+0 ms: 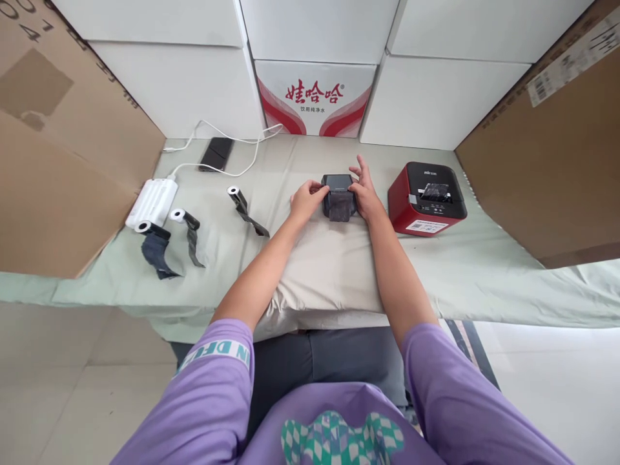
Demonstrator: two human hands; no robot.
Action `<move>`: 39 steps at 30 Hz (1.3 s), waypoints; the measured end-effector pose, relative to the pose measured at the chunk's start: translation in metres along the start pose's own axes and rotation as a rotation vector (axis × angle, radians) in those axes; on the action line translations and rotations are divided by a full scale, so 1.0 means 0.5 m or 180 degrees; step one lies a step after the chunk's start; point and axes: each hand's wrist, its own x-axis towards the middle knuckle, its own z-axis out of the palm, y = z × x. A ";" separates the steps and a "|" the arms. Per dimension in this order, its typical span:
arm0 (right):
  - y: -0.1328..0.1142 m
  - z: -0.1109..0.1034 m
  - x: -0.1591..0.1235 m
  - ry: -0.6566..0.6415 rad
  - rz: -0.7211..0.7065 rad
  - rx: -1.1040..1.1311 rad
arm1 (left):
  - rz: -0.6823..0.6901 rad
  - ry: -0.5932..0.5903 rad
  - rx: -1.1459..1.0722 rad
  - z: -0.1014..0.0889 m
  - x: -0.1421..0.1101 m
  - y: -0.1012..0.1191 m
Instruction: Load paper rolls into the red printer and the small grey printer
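Observation:
Near the middle of the cloth-covered table lies a small black portable label printer, with a dark strip hanging from its front. My left hand grips its left side, the thumb near the top edge and the fingers curled. On the opposite side, my right hand presses its thumb at the right front corner; some of its fingers stretch upward, away from the printer. What the undersides of both hands touch is hidden. To the right of my hands stands a red and black printer with a dark piece in its top slot.
On the left lie several partly unrolled dark rolls, a white power strip with a white cable, and a black phone. White boxes line the back. Cardboard boxes stand at both sides.

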 end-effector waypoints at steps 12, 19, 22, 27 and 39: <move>0.040 -0.006 -0.055 0.0548 -0.0010 0.0002 | 0.0349 0.0211 0.0464 0.005 -0.016 -0.011; -0.018 0.036 -0.176 0.0311 -0.0349 -0.1394 | 0.0359 0.0237 0.0134 0.006 -0.020 -0.017; -0.030 0.089 -0.163 0.0747 -0.0472 -0.1744 | 0.0394 0.0203 0.0046 0.006 -0.019 -0.023; -0.037 0.104 -0.074 0.1309 -0.0540 -0.1717 | 0.0460 0.0148 -0.0003 0.005 -0.019 -0.021; -0.008 -0.077 0.212 0.2833 0.0615 -0.2159 | 0.0332 0.0047 -0.0224 0.008 -0.020 -0.017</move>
